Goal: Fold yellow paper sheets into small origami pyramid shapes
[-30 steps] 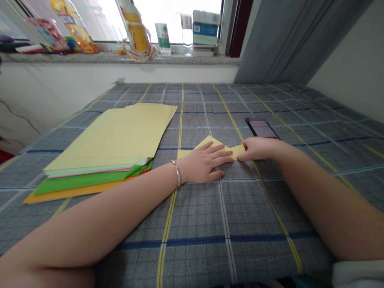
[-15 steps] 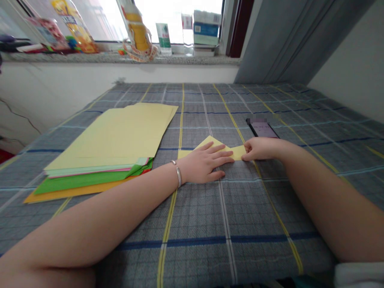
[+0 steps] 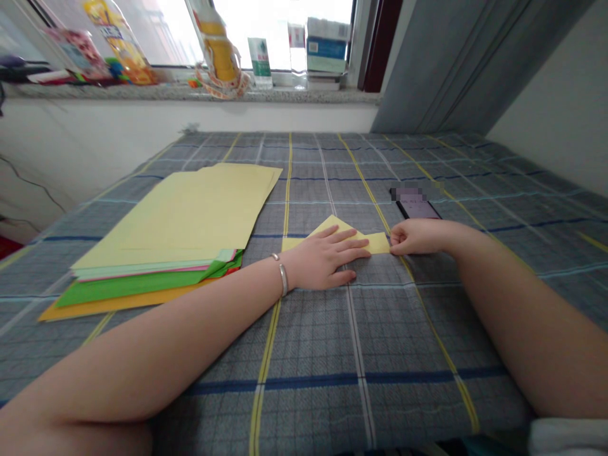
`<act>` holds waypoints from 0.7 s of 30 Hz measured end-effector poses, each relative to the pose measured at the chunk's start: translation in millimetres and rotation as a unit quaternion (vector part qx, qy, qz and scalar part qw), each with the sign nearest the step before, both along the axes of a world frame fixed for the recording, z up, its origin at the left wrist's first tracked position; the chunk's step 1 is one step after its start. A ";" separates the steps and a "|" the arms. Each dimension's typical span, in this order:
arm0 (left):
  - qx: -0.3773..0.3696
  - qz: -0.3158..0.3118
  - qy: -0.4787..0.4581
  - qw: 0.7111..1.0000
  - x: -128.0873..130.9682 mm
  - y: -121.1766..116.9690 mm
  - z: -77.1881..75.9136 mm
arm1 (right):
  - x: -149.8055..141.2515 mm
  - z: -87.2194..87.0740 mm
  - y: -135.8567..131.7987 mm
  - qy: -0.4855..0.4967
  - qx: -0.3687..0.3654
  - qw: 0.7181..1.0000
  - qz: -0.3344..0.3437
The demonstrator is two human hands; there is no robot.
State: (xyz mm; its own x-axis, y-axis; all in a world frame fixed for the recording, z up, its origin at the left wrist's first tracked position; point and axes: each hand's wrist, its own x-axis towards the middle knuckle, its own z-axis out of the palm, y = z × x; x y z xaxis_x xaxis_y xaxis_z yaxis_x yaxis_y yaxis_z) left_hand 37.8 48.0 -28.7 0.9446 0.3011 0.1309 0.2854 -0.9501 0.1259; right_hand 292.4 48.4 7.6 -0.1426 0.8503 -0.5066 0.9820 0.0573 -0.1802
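Resting flat on the folded pale-yellow paper (image 3: 379, 243), the left hand (image 3: 327, 256) lies palm down, open, with its fingers extended and slightly spread. The paper is in the middle of the scene, on the grey plaid cloth (image 3: 313, 342) with blue, white and yellow lines; one peak points to the far side, and flat ends show left and right of the hand. At its right end, the right hand (image 3: 414, 237) is curled closed, fingertips touching the paper's edge; whether they pinch it, I cannot tell.

A silver open bangle (image 3: 284, 280) circles the left wrist. Just beyond the right hand lies a dark-edged phone (image 3: 418, 206), its screen lit and partly blurred. On the left is a stack of pale-yellow paper sheets (image 3: 190, 215), with light-green, pink, green and orange layers showing at its near edge. On the far speckled stone sill (image 3: 156, 92) stand a yellow-and-white bottle (image 3: 222, 57), a green-and-white tube (image 3: 260, 62) and a blue-and-white box (image 3: 327, 47). A grey curtain (image 3: 441, 63) hangs at the far right.
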 end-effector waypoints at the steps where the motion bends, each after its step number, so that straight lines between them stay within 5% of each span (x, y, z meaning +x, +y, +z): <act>1: -0.001 0.000 0.000 1.000 0.0 0.1 -0.2 | 1.4 0.2 -0.3 0.009 -0.003 1.000 0.003; 6: 0.002 0.005 0.005 1.000 -0.2 0.0 -0.9 | 7.0 -0.1 -0.5 0.032 0.003 0.999 0.009; 12: 0.025 0.002 0.001 1.000 0.2 -0.6 -1.1 | -12.8 0.1 -7.4 0.096 0.184 0.978 -0.028; 21: 0.027 -0.009 0.011 1.000 0.6 0.6 4.5 | -33.9 -10.2 -15.7 0.092 0.156 0.982 0.054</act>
